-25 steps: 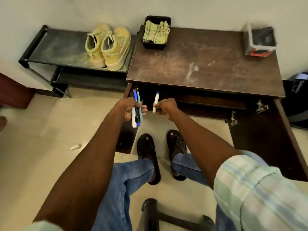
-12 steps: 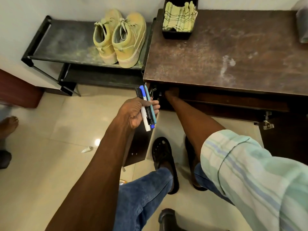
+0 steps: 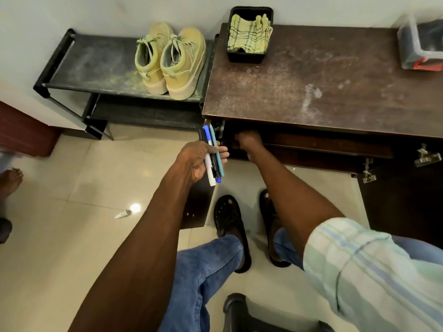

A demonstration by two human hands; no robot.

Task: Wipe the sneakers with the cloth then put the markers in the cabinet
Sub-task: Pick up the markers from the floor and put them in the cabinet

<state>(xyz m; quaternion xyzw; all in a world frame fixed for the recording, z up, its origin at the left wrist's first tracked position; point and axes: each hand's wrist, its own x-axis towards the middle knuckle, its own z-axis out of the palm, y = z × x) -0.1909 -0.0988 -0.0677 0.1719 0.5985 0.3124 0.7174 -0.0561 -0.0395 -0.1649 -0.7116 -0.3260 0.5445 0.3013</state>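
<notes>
Our left hand grips a bundle of markers upright before the cabinet. Our right hand reaches inside its dark opening, arm outstretched; its fingers' state we cannot tell.

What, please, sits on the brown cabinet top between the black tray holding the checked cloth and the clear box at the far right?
Nothing: in the head view, the worn brown cabinet top lies bare between the black tray and the clear box.
</notes>
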